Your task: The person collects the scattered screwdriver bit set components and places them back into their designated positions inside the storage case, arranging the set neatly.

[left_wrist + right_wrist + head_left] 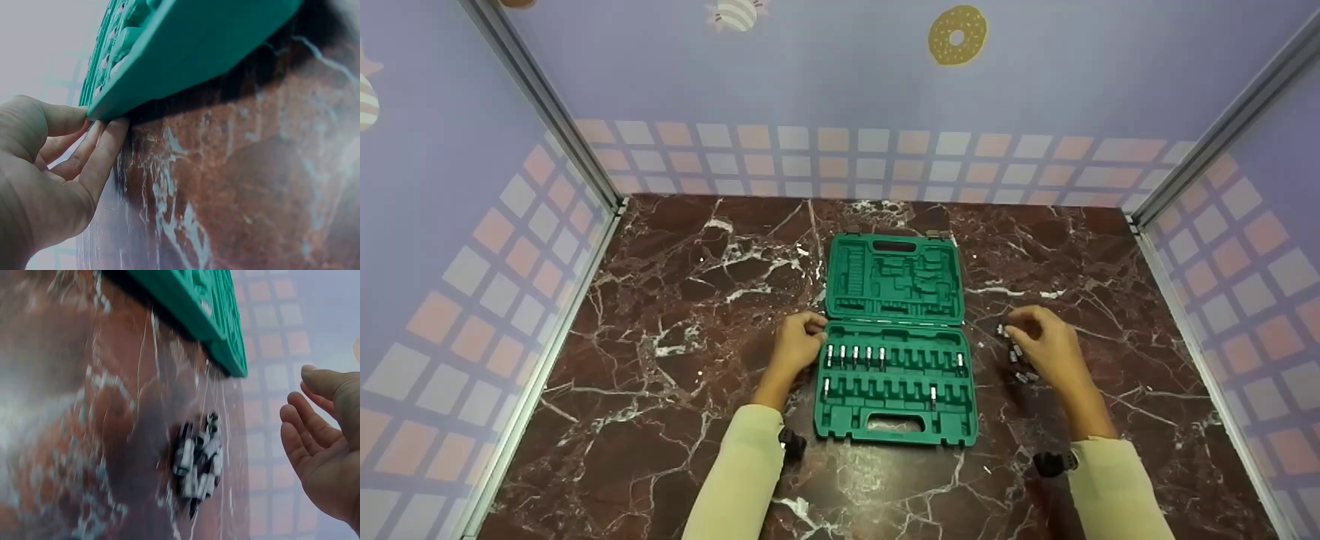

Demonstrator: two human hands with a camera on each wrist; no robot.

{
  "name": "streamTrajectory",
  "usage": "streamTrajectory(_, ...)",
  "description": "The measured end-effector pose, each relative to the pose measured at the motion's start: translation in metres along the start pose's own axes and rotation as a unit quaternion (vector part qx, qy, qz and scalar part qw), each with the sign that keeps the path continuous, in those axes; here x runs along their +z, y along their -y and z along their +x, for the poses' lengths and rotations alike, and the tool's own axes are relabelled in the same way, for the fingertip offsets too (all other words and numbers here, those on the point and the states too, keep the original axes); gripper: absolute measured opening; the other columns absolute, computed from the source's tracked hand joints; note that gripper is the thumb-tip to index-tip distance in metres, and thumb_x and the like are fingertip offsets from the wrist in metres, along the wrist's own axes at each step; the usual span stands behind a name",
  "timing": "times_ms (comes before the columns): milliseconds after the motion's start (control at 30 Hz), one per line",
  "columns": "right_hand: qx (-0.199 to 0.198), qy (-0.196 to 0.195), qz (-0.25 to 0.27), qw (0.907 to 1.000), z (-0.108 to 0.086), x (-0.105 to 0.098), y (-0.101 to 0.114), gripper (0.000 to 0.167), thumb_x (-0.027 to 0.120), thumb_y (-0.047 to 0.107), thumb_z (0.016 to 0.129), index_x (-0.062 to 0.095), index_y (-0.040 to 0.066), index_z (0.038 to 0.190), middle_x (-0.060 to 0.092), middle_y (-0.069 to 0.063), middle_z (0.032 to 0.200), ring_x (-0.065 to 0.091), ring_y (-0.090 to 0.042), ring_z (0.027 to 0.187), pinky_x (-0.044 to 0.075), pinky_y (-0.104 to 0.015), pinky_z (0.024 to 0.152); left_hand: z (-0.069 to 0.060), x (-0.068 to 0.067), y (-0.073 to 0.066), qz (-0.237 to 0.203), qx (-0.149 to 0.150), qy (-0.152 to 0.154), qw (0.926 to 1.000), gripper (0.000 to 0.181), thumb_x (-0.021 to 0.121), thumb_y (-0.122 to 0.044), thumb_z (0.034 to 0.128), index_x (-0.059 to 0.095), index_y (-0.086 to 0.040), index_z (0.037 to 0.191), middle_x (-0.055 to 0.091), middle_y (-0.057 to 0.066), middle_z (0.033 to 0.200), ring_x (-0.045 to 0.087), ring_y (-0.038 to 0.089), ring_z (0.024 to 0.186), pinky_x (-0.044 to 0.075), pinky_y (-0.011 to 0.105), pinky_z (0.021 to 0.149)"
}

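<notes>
Green case (pixel 840 426) unfolded on dark, white-veined counter (pixel 682 442); lid half (pixel 892 277) to the far side, slotted half nearer the sleeves (pixel 739 472). Left hand (pixel 799 341) at left edge of case, close to the hinge, grasping there: thumb against the rim, fingers bent in toward the underside. Right hand (pixel 1046 345) off the case's right side, released, fingers loosely bent, near a heap of small metal sockets (pixel 184 461) on the counter but apart from it in the right wrist view. Seated sockets (pixel 855 355) in the slots: five together at left of upper row, one at its right end; in lower row, one far left, one right of middle. Around: pale purple walls (pixel 840 82) on three sides, pink-and-white checks low down, printed doughnut (pixel 971 26) on the back one, grey metal strips (pixel 1226 127) at the corners. Black wrist cameras (pixel 1054 463) at both cuffs. In the way: right hand across part of the heap, from the head. Heap impossible to count, given overlap, dark pieces and blur. Case cut off in both wrist views, forearms at the head view's lower border; candy print (pixel 366 105) clipped at left.
</notes>
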State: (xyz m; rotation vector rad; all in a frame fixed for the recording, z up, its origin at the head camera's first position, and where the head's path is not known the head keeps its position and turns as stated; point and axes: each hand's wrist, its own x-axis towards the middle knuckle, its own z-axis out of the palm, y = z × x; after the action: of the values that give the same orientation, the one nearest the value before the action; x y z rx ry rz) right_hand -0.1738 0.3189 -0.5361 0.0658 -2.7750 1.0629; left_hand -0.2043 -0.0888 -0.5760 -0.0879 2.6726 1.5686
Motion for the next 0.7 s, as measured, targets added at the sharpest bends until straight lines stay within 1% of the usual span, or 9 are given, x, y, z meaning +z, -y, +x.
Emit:
streamTrajectory(100, 0.008, -0.008, -0.016, 0.9998, -0.004, -0.006, -0.010, 0.024, 0.075, 0.016, 0.096, 0.072, 0.005, 0.116, 0.073, -0.015, 0.111, 0.068, -0.028, 0.096, 0.047, -0.021, 0.079, 0.000, 0.000, 0.000, 0.003, 0.008, -0.001, 1.0000, 0.016, 0.069, 0.004, 0.0910, 0.076, -0.002, 0.104, 0.074, 0.016, 0.098, 0.070, 0.031, 0.092, 0.056, 0.046, 0.083)
streamTrajectory(200, 0.012, -0.012, -0.016, 0.9997, -0.006, -0.010, -0.021, 0.024, 0.075, 0.014, 0.095, 0.071, 0.003, 0.116, 0.074, -0.017, 0.110, 0.069, -0.029, 0.096, 0.046, -0.016, 0.078, 0.001, 0.001, 0.000, 0.008, 0.004, -0.005, 0.9999, 0.016, 0.070, 0.003, 0.0901, 0.076, -0.003, 0.103, 0.075, 0.014, 0.097, 0.070, 0.030, 0.092, 0.056, 0.046, 0.083)
streamTrajectory(267, 0.018, -0.016, -0.019, 0.9995, -0.008, -0.012, -0.028, 0.024, 0.076, 0.013, 0.094, 0.071, 0.003, 0.115, 0.074, -0.017, 0.110, 0.068, -0.028, 0.096, 0.046, -0.016, 0.078, 0.001, 0.001, 0.000, 0.007, 0.002, -0.005, 1.0000, 0.016, 0.070, 0.003, 0.0902, 0.076, -0.003, 0.103, 0.074, 0.014, 0.097, 0.070, 0.030, 0.092, 0.056, 0.046, 0.083)
streamTrajectory(333, 0.028, -0.012, -0.021, 0.9993, -0.009, -0.013, -0.036, 0.023, 0.075, 0.013, 0.095, 0.071, 0.004, 0.116, 0.074, -0.017, 0.109, 0.067, -0.027, 0.095, 0.047, -0.020, 0.079, 0.001, 0.001, 0.000, 0.003, 0.002, -0.005, 1.0000, 0.016, 0.069, 0.004, 0.0903, 0.076, -0.002, 0.103, 0.074, 0.015, 0.097, 0.069, 0.030, 0.092, 0.056, 0.046, 0.083)
streamTrajectory(400, 0.040, -0.006, -0.024, 0.9989, -0.010, -0.013, -0.042, 0.023, 0.075, 0.015, 0.095, 0.071, 0.004, 0.116, 0.074, -0.017, 0.110, 0.067, -0.028, 0.096, 0.049, -0.027, 0.082, 0.002, 0.001, 0.000, 0.000, 0.003, -0.004, 1.0000, 0.016, 0.069, 0.004, 0.0904, 0.076, -0.002, 0.104, 0.074, 0.015, 0.097, 0.069, 0.031, 0.092, 0.056, 0.046, 0.084)
streamTrajectory(533, 0.062, 0.013, -0.030, 0.9975, -0.013, -0.012, -0.054, 0.025, 0.074, 0.018, 0.097, 0.070, 0.004, 0.116, 0.074, -0.019, 0.112, 0.068, -0.034, 0.100, 0.050, -0.042, 0.086, 0.001, 0.001, 0.001, 0.000, 0.000, -0.002, 1.0000, 0.016, 0.069, 0.004, 0.0904, 0.076, -0.001, 0.104, 0.074, 0.015, 0.097, 0.070, 0.030, 0.092, 0.056, 0.045, 0.083)
streamTrajectory(600, 0.071, 0.022, -0.033, 0.9967, -0.014, -0.010, -0.058, 0.025, 0.073, 0.019, 0.097, 0.070, 0.004, 0.117, 0.074, -0.019, 0.113, 0.068, -0.036, 0.102, 0.051, -0.044, 0.087, 0.001, 0.001, 0.001, 0.001, -0.003, -0.001, 1.0000, 0.016, 0.069, 0.003, 0.0907, 0.076, -0.002, 0.104, 0.074, 0.015, 0.097, 0.069, 0.030, 0.091, 0.056, 0.045, 0.083)
streamTrajectory(700, 0.076, 0.033, -0.036, 0.9959, -0.014, -0.009, -0.064, 0.024, 0.073, 0.019, 0.097, 0.070, 0.004, 0.115, 0.074, -0.020, 0.111, 0.068, -0.036, 0.100, 0.050, -0.045, 0.086, 0.001, 0.001, 0.001, 0.004, -0.006, -0.002, 1.0000, 0.015, 0.069, 0.002, 0.0909, 0.076, -0.003, 0.104, 0.074, 0.014, 0.097, 0.069, 0.029, 0.091, 0.056, 0.045, 0.084)
